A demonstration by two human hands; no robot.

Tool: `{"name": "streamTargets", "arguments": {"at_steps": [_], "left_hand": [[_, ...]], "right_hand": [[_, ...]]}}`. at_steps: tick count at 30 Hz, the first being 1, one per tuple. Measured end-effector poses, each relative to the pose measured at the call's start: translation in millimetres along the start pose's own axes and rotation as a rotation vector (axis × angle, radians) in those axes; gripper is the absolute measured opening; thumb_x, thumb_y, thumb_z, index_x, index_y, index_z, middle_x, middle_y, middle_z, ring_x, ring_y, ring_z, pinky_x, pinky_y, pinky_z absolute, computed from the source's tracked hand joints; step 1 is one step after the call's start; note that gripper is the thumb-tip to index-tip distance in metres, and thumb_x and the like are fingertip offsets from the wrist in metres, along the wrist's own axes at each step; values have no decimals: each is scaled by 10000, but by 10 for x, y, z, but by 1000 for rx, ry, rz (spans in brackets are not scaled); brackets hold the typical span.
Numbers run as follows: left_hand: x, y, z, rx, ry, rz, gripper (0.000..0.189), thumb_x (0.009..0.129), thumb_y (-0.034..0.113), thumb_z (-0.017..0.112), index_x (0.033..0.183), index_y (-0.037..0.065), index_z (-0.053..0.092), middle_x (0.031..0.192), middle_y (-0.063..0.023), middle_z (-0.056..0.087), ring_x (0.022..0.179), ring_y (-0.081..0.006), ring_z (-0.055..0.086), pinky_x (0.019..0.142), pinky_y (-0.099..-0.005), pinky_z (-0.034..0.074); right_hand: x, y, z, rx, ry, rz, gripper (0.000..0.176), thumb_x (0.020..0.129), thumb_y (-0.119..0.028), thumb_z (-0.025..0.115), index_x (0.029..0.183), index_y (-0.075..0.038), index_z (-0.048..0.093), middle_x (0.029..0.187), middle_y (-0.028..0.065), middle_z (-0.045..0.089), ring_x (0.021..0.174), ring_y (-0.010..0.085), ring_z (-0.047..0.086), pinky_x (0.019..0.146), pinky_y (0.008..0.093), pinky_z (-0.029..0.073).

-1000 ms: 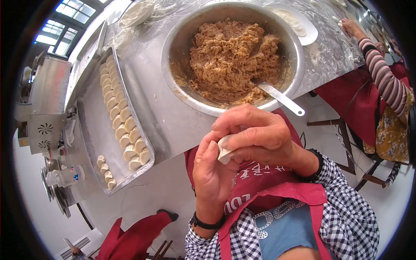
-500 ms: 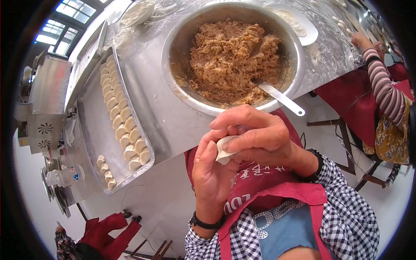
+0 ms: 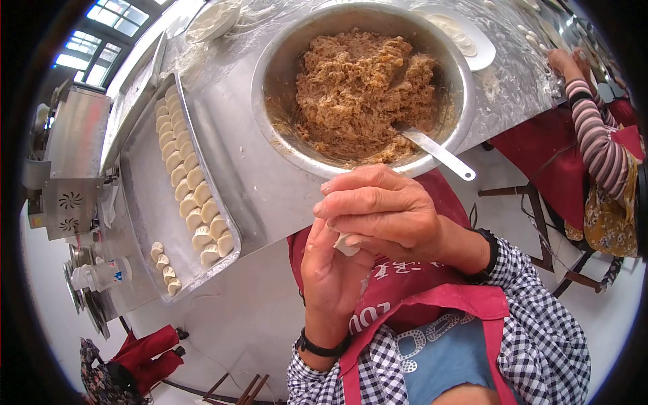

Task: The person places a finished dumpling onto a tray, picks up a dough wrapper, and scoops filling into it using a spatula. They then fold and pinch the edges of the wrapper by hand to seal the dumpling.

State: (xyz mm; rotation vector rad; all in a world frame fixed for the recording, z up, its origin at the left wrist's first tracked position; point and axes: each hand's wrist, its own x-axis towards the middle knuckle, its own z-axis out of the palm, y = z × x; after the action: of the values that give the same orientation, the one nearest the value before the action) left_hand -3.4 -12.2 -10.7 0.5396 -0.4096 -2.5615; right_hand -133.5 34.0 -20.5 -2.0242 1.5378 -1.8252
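Peeking out between two cupped hands, a piece of pale dough [image 3: 346, 248] is held just off the table's [image 3: 283, 209] near edge, in front of a maroon apron [image 3: 405, 297]. Its visible tip points down toward the apron; fingers cover the rest, so I cannot tell how its long axis runs. The right hand [image 3: 386, 210] curls over it, fingers bent and close together; the left hand [image 3: 331, 273] is half closed around its other side.

Beyond the hands, by the near edge, a big steel bowl [image 3: 265, 121] holds crumbly brown filling [image 3: 364, 88], with a spoon [image 3: 439, 154] leaning over its near right rim. To the left, a metal tray [image 3: 152, 182] reaches the near edge. Dumplings [image 3: 186, 192] line its right side, and a short row sits by its near left corner. Toward the far edge, a white plate [image 3: 485, 50] carries dough rounds [image 3: 457, 34].
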Motion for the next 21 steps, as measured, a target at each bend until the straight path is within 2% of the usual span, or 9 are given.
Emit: {"name": "streamTargets", "arguments": {"at_steps": [5,7,10,11,13,17,19,21], "left_hand": [[-6,2,-28,-1,51,17,422,938,227,396,1292,4,344,1234,-130,458,1116,-225,494,915,-360,442],[10,13,-172,-78,-110,-21,450,974,261,304,1346,13,253,1346,-176,360,1211,-275,427,995,-391,400],[27,15,-207,-148,-210,-51,451,969,257,310,1344,13,257,1342,-178,365,1207,-275,432,989,-396,406],[20,18,-188,-148,-211,-51,451,969,257,310,1344,13,257,1342,-178,365,1207,-275,432,989,-396,406],[-9,28,-114,17,-59,-28,444,939,272,409,1289,6,349,1234,-127,459,1121,-230,489,913,-363,442],[-15,13,-59,-79,-27,-44,479,944,293,401,1319,11,306,1260,-128,438,1135,-226,481,914,-350,441],[-12,15,-57,-43,-55,-43,505,949,304,391,1344,17,262,1286,-128,416,1148,-218,473,917,-334,439],[-15,18,-24,-22,-35,-36,485,948,296,391,1330,15,288,1269,-124,431,1143,-217,476,916,-334,439]], "right_hand": [[33,16,0,-8,-42,-19,202,655,-151,699,803,-28,640,1056,87,623,972,268,584,801,373,467],[32,14,33,29,5,17,209,657,-155,701,807,-24,637,1068,96,616,972,267,585,805,374,466],[22,-20,25,84,54,77,219,656,-156,703,812,-19,633,1087,111,605,973,266,585,814,380,465],[22,-27,16,103,53,101,222,653,-153,703,814,-18,632,1094,118,600,974,265,585,818,384,464],[27,-13,29,46,30,40,213,655,-153,700,809,-21,632,1083,109,604,974,263,585,816,387,462],[31,-1,-1,-82,-65,-73,191,655,-148,694,792,-30,632,1051,80,614,970,258,587,801,391,461],[41,-12,6,-78,-61,-62,181,659,-151,693,785,-35,633,1039,71,617,969,258,587,794,390,461],[55,-25,5,-73,-59,-51,172,664,-155,692,778,-40,634,1027,61,619,968,257,586,786,388,461]]}}
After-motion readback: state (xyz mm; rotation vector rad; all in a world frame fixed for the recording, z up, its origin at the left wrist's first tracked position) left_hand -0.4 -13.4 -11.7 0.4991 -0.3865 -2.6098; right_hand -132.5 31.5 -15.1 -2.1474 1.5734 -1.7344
